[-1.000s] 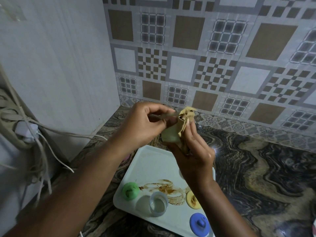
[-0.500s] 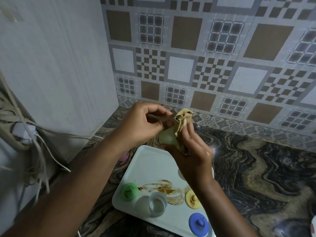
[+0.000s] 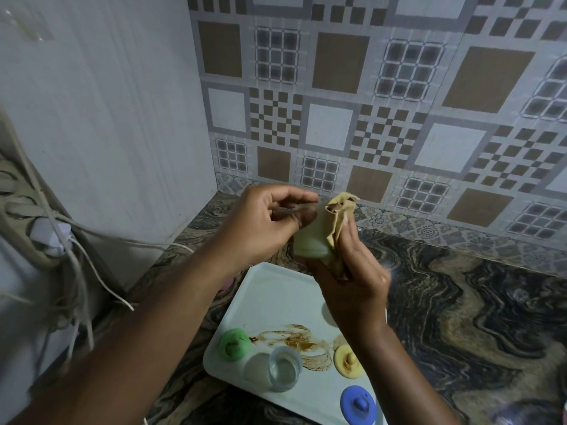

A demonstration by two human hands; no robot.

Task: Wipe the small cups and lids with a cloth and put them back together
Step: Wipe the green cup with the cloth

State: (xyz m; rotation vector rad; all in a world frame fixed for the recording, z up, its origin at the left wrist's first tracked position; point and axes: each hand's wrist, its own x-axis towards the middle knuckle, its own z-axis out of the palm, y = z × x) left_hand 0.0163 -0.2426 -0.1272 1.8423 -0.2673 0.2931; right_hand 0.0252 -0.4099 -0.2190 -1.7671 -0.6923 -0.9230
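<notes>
Left hand (image 3: pixel 264 231) fingers pinch the small cup (image 3: pixel 308 245) at its rim; right hand (image 3: pixel 352 286) fingers grip the tan cloth (image 3: pixel 339 214) bunched against that cup, above the stained tray (image 3: pixel 270 289).

green lid (image 3: pixel 234 344), blue lid (image 3: pixel 357 404), marbled counter (image 3: pixel 460 302)

My left hand (image 3: pixel 264 228) and the cloth (image 3: pixel 333 225) cover most of the cup (image 3: pixel 308 246). My right forearm hides part of the yellow lid (image 3: pixel 346 361). The tray's (image 3: pixel 276 289) near corner runs off the bottom edge. Something pink (image 3: pixel 228 285) behind my left forearm is too hidden to tell.
</notes>
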